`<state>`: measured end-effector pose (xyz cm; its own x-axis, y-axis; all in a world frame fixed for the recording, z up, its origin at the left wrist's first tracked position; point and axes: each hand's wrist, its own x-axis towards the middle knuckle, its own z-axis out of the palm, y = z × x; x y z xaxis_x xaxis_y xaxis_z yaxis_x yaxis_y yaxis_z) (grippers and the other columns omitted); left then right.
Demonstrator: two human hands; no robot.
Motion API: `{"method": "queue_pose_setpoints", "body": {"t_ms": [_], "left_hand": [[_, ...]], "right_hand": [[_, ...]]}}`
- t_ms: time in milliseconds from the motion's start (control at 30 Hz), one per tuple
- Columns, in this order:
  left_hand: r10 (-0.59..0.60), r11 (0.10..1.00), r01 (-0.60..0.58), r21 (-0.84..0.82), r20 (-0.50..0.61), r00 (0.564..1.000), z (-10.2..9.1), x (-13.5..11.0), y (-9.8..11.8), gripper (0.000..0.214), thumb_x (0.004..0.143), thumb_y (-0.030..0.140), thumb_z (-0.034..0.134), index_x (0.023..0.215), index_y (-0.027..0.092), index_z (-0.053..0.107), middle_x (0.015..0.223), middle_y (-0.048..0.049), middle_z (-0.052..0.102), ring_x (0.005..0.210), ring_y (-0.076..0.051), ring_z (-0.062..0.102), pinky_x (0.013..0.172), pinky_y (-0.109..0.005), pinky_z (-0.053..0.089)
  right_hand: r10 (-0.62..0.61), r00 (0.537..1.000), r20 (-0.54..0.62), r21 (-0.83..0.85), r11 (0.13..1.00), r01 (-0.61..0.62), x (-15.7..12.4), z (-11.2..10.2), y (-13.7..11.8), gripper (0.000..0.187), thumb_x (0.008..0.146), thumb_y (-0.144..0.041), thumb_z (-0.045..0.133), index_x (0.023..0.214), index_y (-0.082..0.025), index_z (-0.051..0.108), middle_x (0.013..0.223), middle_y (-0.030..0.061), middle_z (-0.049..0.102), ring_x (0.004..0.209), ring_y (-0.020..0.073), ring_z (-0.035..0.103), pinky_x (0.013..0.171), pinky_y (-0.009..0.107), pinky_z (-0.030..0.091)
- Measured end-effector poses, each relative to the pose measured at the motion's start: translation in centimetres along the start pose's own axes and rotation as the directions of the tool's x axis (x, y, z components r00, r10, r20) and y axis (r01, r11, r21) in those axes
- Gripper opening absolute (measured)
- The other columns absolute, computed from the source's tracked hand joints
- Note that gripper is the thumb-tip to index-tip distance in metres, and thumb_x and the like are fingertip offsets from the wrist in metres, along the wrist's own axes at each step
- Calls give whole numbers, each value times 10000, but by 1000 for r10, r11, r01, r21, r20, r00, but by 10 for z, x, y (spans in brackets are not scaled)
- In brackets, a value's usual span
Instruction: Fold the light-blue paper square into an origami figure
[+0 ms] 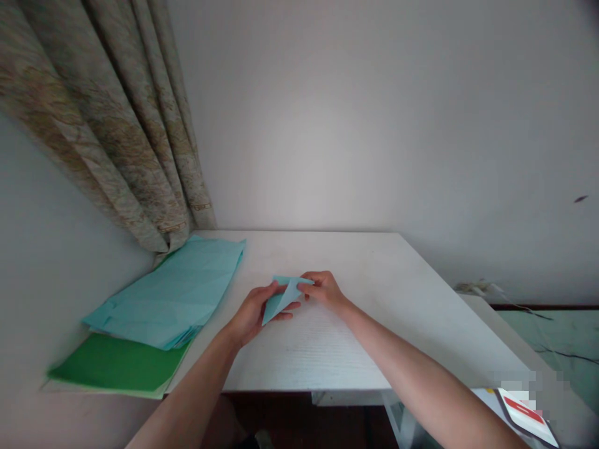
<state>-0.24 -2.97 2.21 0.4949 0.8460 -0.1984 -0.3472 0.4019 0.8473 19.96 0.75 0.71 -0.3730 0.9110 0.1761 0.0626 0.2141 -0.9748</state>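
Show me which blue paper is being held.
The small folded piece, held by left hand and right hand; the larger blue sheets lie stacked, unheld.

Home room: patterned curtain (pixel 126 125), desk (pixel 369 268)

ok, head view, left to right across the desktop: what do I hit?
Light-blue sheets → left hand → folded blue paper → right hand. Green sheet left out; it overlaps the light-blue ones.
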Motion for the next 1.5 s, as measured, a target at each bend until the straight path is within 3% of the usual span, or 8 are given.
{"method": "queue_pose_setpoints", "body": {"t_ms": [200, 367, 533, 700, 833, 967, 1200, 1500], "left_hand": [[135, 937, -157, 311, 91, 987, 2, 1, -3, 458, 764, 407, 658, 1139, 144, 641, 1113, -120, 669, 985, -285, 632, 802, -373, 500], [234, 792, -219, 570, 49, 971, 0, 3, -7, 405, 803, 455, 505, 807, 115, 726, 744, -68, 699, 701, -211, 609, 682, -303, 458], [350, 561, -281, 779, 85, 933, -3, 2, -10, 448, 861, 430, 402, 736, 125, 705, 696, -38, 659, 646, -176, 551, 628, -264, 411], [392, 373, -295, 880, 139, 909, -4, 4, -13, 380, 866, 401, 454, 719, 143, 691, 653, -7, 635, 612, -149, 538, 599, -241, 394], [397, 509, -300, 807, 90, 913, -4, 5, -13, 286, 829, 344, 539, 1014, 168, 669, 774, -9, 694, 700, -167, 615, 691, -265, 457], [346, 744, -292, 601, 28, 938, -2, 6, -15, 757, 821, 302, 558, 1461, 195, 167, 831, -13, 719, 727, -169, 670, 740, -314, 516], [308, 690, -262, 674, 54, 950, -1, 4, -16, 772, 803, 304, 600, 1456, 152, 217, 863, -38, 736, 814, -196, 685, 830, -329, 505], [258, 813, -220, 540, 5, 966, 1, 5, -14, 722, 852, 410, 522, 1447, 121, 231, 769, -32, 734, 739, -207, 709, 751, -356, 552]], "right_hand": [[30, 997, -74, 37, 999, -27, 0, 3, 0, 260, 673, -379, 734, 816, -168, 685, 668, 1, 622, 498, 98, 512, 479, 225, 405], [-210, 977, 44, -76, 974, 213, -1, 1, -3, 253, 702, -392, 724, 869, -202, 718, 986, 63, 602, 813, 163, 577, 695, 292, 477], [-345, 936, 64, -258, 900, 350, -1, 0, -3, 362, 711, -353, 741, 1050, -240, 681, 1101, 71, 549, 1002, 196, 538, 893, 362, 435], [-356, 933, 54, -322, 878, 354, -2, 4, -6, 193, 746, -376, 701, 756, -184, 690, 1055, 84, 581, 939, 189, 547, 855, 343, 443], [-244, 968, -60, -279, 935, 218, -1, 5, -4, 253, 800, -402, 622, 701, -169, 627, 791, 37, 619, 726, 148, 568, 673, 267, 445], [-136, 980, -149, -306, 948, 85, -2, 5, 1, 281, 809, -420, 592, 684, -168, 586, 558, -32, 510, 528, 102, 454, 516, 223, 353], [-94, 980, -177, -266, 963, 45, -4, 5, 3, 285, 817, -437, 576, 700, -179, 543, 566, -36, 497, 524, 102, 477, 483, 209, 400], [-47, 988, -144, -206, 978, 17, -5, 9, -1, 304, 806, -479, 589, 738, -186, 549, 580, -38, 529, 511, 105, 525, 445, 211, 479]]}}
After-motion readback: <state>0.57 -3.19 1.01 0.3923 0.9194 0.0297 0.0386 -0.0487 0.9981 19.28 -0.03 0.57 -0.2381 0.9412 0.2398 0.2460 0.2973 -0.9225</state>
